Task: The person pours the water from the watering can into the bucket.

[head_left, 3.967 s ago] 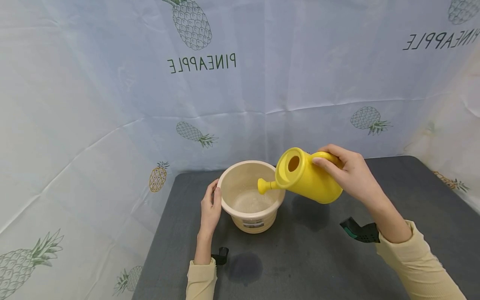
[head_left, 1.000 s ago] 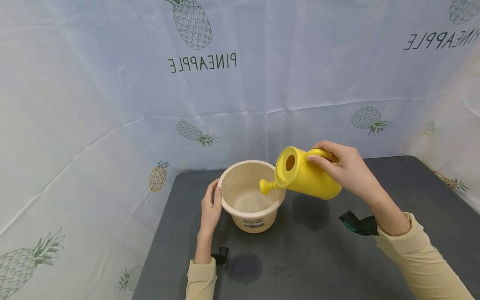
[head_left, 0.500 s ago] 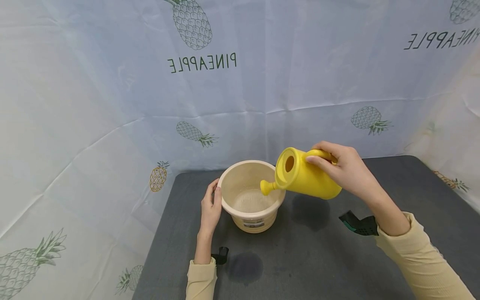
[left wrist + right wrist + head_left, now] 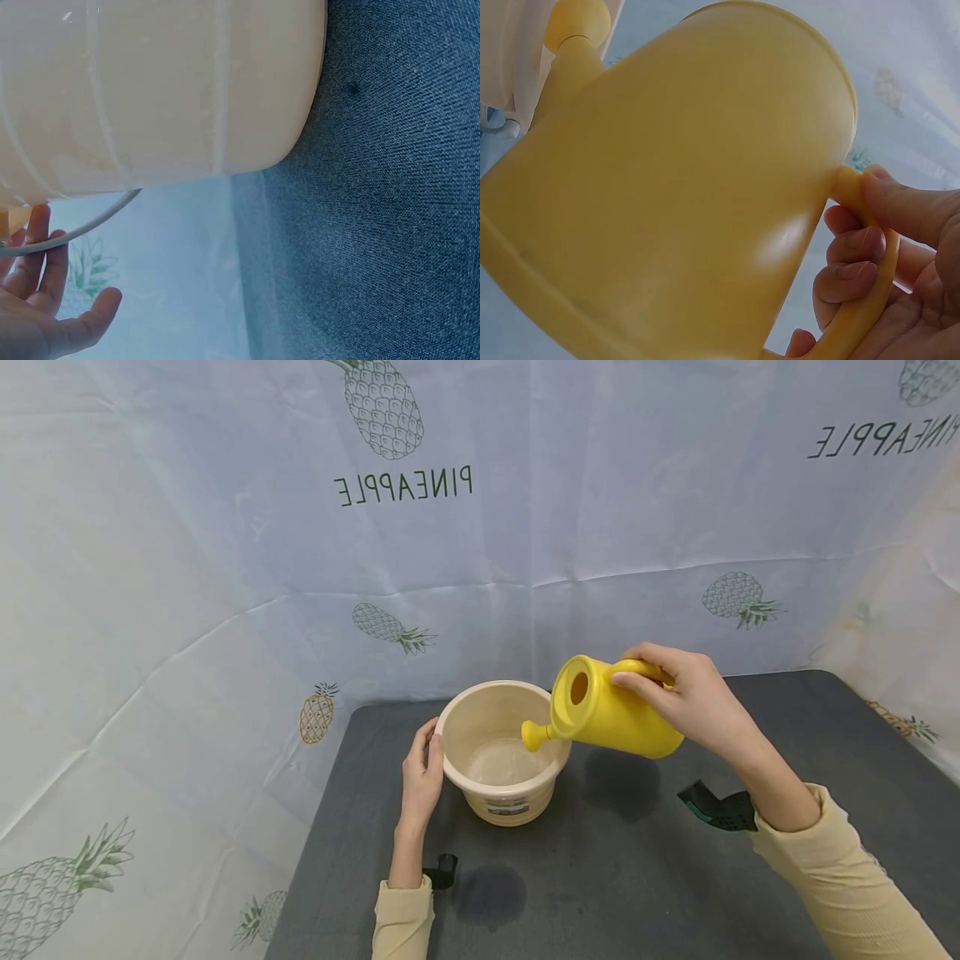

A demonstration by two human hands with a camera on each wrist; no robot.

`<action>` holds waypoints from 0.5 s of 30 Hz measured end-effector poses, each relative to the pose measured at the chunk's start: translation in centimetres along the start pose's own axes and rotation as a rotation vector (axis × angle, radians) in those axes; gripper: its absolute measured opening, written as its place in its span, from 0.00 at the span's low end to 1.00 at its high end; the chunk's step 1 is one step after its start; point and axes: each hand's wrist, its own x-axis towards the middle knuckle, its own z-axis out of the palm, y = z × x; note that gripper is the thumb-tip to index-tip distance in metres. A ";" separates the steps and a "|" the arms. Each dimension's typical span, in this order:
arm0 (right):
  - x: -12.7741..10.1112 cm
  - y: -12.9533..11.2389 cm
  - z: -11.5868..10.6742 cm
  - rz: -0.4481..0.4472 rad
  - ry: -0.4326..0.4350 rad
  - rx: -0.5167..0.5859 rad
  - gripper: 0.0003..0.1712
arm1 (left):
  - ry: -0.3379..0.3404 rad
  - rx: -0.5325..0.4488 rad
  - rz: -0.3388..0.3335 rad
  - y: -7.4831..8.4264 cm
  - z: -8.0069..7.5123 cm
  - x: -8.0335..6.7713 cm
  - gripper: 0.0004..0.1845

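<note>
Spout (image 4: pixel 534 734) sits over the beige basin (image 4: pixel 480 702), so we keep the yellow watering can (image 4: pixel 615 710) tilted gently. Right hand (image 4: pixel 693 702) grasps its handle; left hand (image 4: pixel 422 770), fingers relaxed, steadies the rim.

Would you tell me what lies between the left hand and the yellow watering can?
The beige bucket: left hand touches its rim; watering can tilts over it. Head view.

Both arms wear long pale-yellow sleeves, the left sleeve (image 4: pixel 402 918) ending at the wrist beside a small black wrist-worn device (image 4: pixel 442 870), the right sleeve (image 4: pixel 847 885) looser and creased, with a black-and-green device (image 4: pixel 716 810) strapped by its cuff, and both hands bare.
</note>
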 end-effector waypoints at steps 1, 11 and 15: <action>0.0 0.0 0.0 -0.001 0.000 0.000 0.03 | 0.000 0.001 -0.004 0.1 0.0 0.0 0.21; 0.0 0.1 0.0 -0.012 -0.006 -0.003 0.03 | 0.000 -0.018 0.004 0.0 0.0 0.0 0.21; 0.0 0.1 0.0 0.008 -0.009 -0.007 0.02 | 0.000 -0.017 0.002 0.0 0.0 0.0 0.21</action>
